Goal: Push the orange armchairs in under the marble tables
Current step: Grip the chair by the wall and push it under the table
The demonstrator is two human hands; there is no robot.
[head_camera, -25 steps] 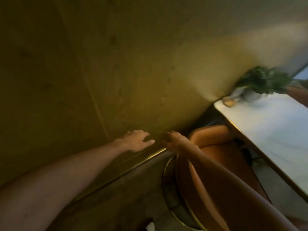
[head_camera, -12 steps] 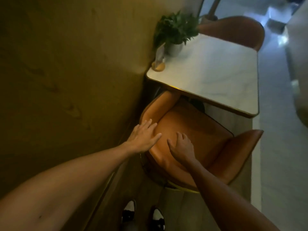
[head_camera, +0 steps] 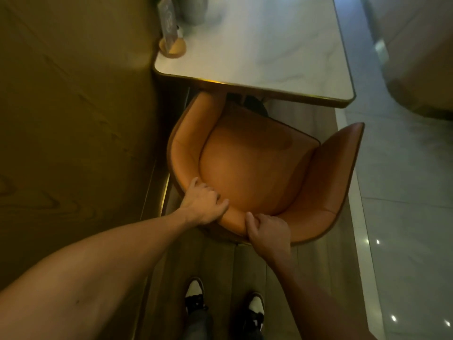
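Note:
An orange armchair (head_camera: 257, 165) stands in front of me, its seat facing a white marble table (head_camera: 269, 52) with a gold rim. The chair's left arm tip reaches just under the table's near edge; its right arm sticks out past the table's right corner. My left hand (head_camera: 203, 202) grips the top of the curved backrest on the left. My right hand (head_camera: 268, 233) grips the same backrest rim a little to the right, thumb over the top.
A wood-panelled wall (head_camera: 73, 119) runs close along the chair's left side. On the table's far left stand a sign holder on a round wooden base (head_camera: 171, 42) and a grey pot (head_camera: 193, 8). Glossy tiled floor (head_camera: 404, 217) lies right. My shoes (head_camera: 220, 305) are below.
Both hands moved from lying flat on the seat and backrest to gripping the backrest's top rim. My view tipped down and closer over the chair.

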